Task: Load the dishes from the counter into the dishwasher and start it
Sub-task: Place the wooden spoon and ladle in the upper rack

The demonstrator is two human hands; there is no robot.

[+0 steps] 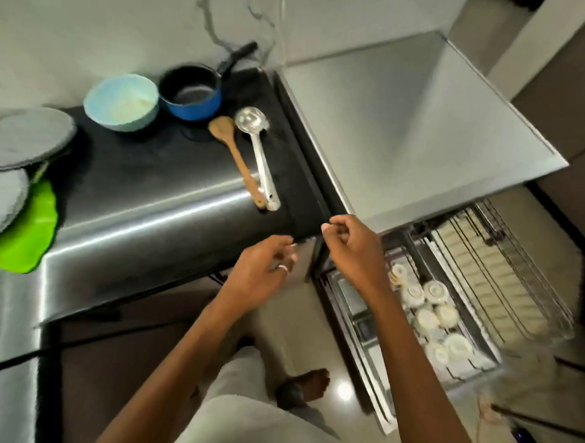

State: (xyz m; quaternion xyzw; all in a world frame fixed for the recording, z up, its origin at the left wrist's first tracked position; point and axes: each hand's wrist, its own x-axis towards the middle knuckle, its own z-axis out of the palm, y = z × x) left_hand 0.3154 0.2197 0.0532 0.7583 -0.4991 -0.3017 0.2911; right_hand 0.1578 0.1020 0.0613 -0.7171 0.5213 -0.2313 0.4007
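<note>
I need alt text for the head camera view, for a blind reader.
A person's empty left hand and right hand hover at the edge of the counter, beside an open dishwasher rack holding white cups. On it lie a pale blue bowl, a blue saucepan, a wooden spoon, a metal ladle and grey plates.

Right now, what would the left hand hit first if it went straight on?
Likely the front edge of the black mat, close ahead of the left hand; depth is unclear.
</note>
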